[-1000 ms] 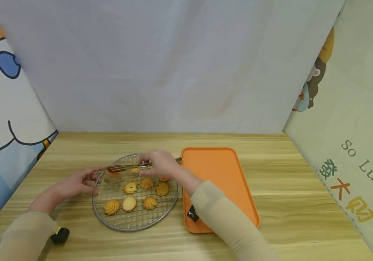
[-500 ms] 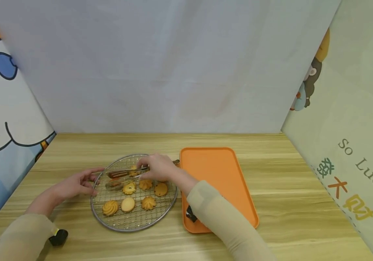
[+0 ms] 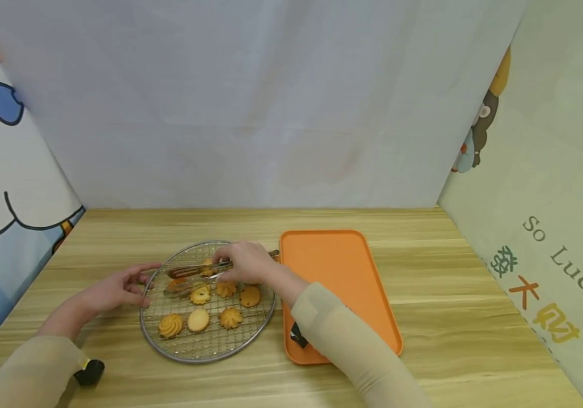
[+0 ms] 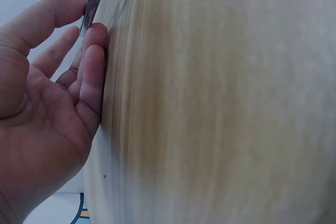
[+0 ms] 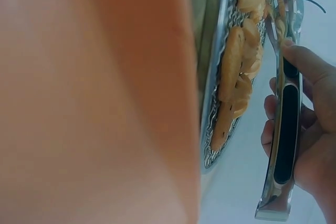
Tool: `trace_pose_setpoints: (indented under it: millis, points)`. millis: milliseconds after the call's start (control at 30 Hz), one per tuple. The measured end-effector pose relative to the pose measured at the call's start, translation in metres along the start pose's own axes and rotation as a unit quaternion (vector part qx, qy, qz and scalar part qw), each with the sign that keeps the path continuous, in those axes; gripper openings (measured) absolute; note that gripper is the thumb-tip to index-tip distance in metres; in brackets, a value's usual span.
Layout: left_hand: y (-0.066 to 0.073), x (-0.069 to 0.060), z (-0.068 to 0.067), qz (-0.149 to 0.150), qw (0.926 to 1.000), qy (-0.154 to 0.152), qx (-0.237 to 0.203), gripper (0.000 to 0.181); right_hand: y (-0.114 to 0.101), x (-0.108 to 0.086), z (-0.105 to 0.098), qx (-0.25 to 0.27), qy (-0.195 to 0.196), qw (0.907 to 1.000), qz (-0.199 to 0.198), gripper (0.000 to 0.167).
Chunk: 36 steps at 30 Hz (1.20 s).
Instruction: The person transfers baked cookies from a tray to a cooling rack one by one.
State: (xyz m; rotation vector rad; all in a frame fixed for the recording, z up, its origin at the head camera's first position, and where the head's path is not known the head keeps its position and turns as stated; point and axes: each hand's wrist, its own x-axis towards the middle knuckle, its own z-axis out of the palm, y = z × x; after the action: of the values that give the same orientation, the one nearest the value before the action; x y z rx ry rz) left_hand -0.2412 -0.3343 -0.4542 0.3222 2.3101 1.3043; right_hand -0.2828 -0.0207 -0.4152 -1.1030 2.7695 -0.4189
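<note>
In the head view, my left hand (image 3: 113, 290) pinches the left rim of a round wire cooling rack (image 3: 204, 360). The left wrist view shows the rim (image 4: 94, 2) between thumb and fingers. My right hand (image 3: 250, 262) holds metal tongs (image 3: 194, 269) low over the rack's back half. Their slotted ends lie around a darker cookie (image 3: 176, 283) at the left; whether they touch it cannot be told. Several other cookies (image 3: 198, 320) lie on the rack, some partly hidden by the right hand. The right wrist view shows the tongs' dark grip strip (image 5: 287, 135) under my fingers.
An orange tray (image 3: 332, 266) lies right of the rack, with my right forearm crossing its front left part. Wood-grain tabletop (image 3: 449, 317) surrounds both. A pale cloth (image 3: 271, 113) stands at the back, with printed panels at both sides.
The tongs' ends have come down toward the front, now on both sides of the darker cookie. My left hand stays on the rim. The whole view has shifted slightly left.
</note>
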Motion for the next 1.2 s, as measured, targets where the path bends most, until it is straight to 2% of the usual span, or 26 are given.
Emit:
trace_pose_setpoints:
  millis: [367,700,1200]
  points:
    - [0.001,-0.001,0.0,-0.006,1.0,0.0,0.003,0.091,0.004,-0.004,-0.008,0.028,-0.003,0.9995,0.012,0.042]
    - [0.0,-0.001,-0.001,-0.004,1.0,0.001,0.008,0.09,0.011,-0.017,-0.032,0.056,0.008,0.9984,-0.001,0.043]
    - [-0.004,0.001,-0.003,0.003,0.9999,0.003,0.009,0.09,0.03,-0.045,-0.065,0.052,0.041,0.9976,-0.019,0.04]
